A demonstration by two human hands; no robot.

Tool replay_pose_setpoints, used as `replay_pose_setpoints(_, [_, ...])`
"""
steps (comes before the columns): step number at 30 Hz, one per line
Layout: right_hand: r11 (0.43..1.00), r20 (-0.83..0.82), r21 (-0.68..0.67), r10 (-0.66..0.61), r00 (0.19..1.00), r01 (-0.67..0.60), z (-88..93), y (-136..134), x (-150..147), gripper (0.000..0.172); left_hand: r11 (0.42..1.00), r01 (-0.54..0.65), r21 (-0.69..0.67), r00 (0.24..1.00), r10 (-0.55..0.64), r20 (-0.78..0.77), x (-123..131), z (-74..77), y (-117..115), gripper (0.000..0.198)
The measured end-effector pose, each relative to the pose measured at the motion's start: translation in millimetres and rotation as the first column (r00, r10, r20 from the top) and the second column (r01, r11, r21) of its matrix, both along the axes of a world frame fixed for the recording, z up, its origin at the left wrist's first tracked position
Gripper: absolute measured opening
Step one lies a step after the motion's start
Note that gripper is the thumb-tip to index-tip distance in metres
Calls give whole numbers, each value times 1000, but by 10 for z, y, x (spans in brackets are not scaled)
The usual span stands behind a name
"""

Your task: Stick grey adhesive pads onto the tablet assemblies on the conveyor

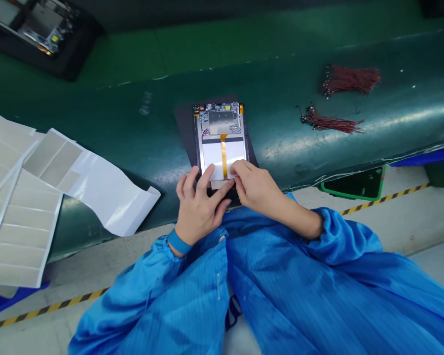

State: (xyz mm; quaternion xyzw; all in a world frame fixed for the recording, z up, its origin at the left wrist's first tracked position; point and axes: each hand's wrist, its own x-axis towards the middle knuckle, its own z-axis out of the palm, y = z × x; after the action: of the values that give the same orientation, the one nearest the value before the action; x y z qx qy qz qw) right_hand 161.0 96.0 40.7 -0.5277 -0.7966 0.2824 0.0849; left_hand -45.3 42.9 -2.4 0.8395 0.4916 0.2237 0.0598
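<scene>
An opened tablet [199, 148] lies in front of me with its insides bare. Across its far end runs a circuit board [221, 121] with a metal shield. Nearer me are white battery cells [212, 153], crossed by an orange flat cable [224, 155]. My left hand [202, 204], in a blue wristband, rests with spread fingers on the tablet's near left part. Over the near right corner my right hand [259, 190] is closed, thumb and fingers pinched; what they hold is hidden. A pale grey strip [217, 185] shows at the near edge between my hands.
Sheets of grey stickers [25, 222] lie at the left, with a curled white backing sheet [111, 197]. Two bundles of dark red wires [355, 80] sit at the right. Another opened device [44, 24] is at the far left. A green-rimmed bin [355, 185] stands below the table edge.
</scene>
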Motion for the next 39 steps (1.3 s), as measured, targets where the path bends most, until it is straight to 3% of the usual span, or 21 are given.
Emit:
replay_pose_setpoints(6, [986, -74, 155, 73, 995, -61, -134, -89, 75, 30, 996, -84, 6, 996, 84, -37, -263, 23, -84, 58])
replay_pose_setpoints(10, [888, -11, 426, 199, 980, -175, -274, -210, 179, 38, 997, -67, 45, 998, 68, -16, -169, 8, -119, 66])
replay_pose_setpoints(13, [847, 100, 499, 153, 983, -182, -319, -257, 252, 42, 996, -73, 48, 997, 75, -36, -208, -2, -122, 64])
replay_pose_setpoints(16, [840, 123, 523, 95, 988, -146, -312, -283, 294, 48, 995, -92, 32, 994, 94, -52, -281, 8, -127, 62])
replay_pose_setpoints(19, [856, 95, 506, 66, 993, -105, -296, -318, 280, 46, 997, -67, 37, 997, 69, -45, -201, 20, -125, 63])
replay_pose_setpoints(23, [853, 131, 494, 118, 984, -168, -282, -344, 266, 42, 998, -17, 56, 999, 19, -35, -43, 2, -104, 64])
replay_pose_setpoints(29, [847, 132, 513, 80, 988, -137, -257, -315, 327, 41, 995, -95, 32, 995, 95, -24, -235, 0, -115, 60])
replay_pose_setpoints(35, [843, 162, 496, 144, 976, -207, -291, -335, 259, 42, 998, -37, 45, 999, 37, -4, -64, 2, -103, 66])
replay_pose_setpoints(39, [876, 206, 432, 135, 969, -214, -259, -312, 394, 45, 997, -58, 52, 997, 60, -39, -169, -23, -117, 64])
